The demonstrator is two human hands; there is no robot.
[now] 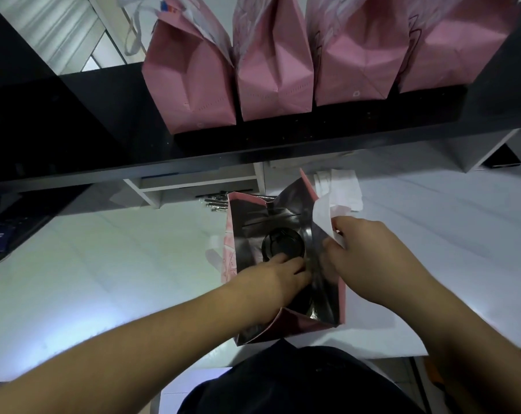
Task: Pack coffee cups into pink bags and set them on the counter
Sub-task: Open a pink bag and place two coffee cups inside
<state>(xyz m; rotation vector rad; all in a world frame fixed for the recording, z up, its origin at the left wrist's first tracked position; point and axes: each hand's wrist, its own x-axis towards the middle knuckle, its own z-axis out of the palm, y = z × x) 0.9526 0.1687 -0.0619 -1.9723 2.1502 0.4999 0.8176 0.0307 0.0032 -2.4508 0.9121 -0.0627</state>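
Hands [328, 264] in open bag [295, 327], w/ cup [283, 242].

An open bag [286, 264] stood on the table [103, 279] between the two hands, the left hand [275, 276] reaching down into it and the right hand [369, 258] at its right wall. A cup [283, 245] sat inside the bag, just beyond the left hand's fingertips. Well beyond both hands, four bags [274, 70] stood side by side on the raised counter [103, 115].
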